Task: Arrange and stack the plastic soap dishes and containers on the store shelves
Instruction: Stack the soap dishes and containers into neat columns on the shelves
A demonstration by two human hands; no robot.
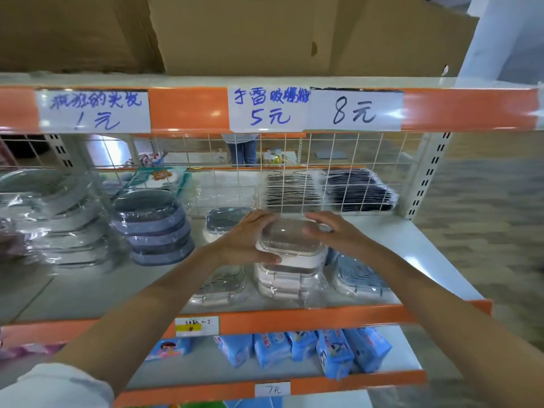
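**Both hands on the top soap dish of the middle stack**

On the middle shelf (pixel 435 260), the person's left hand (pixel 250 240) grips the left end of a clear-lidded white soap dish (pixel 290 242), fingers curled over its far edge and thumb pressed along its near side. The right hand (pixel 332 234) lies at the dish's right end with fingers loosely spread and only lightly bent, touching the lid rather than closing round it. This dish sits on top of a stack of like white dishes (pixel 287 282) near the shelf's front edge.

Just left of the stack lies a clear dish (pixel 226 287); just right, a blue ribbed dish (pixel 360 278). Behind the left hand sits a blue-topped dish (pixel 223 222). Further left stands a tilted stack of wrapped blue-grey oval dishes (pixel 156 231), then blurred clear containers (pixel 59 216).

Handwritten signs on the orange rail above read "1元" (pixel 94 111), "5元" (pixel 269 108) and "8元" (pixel 354 110); the characters above the prices are too blurred to tell. A small tag (pixel 196 325) with a yellow bar hangs below the dishes, unreadable. The lower shelf holds blue packets (pixel 303 348) above a "7元" tag (pixel 273 389). Cardboard boxes (pixel 235 33) sit on top.
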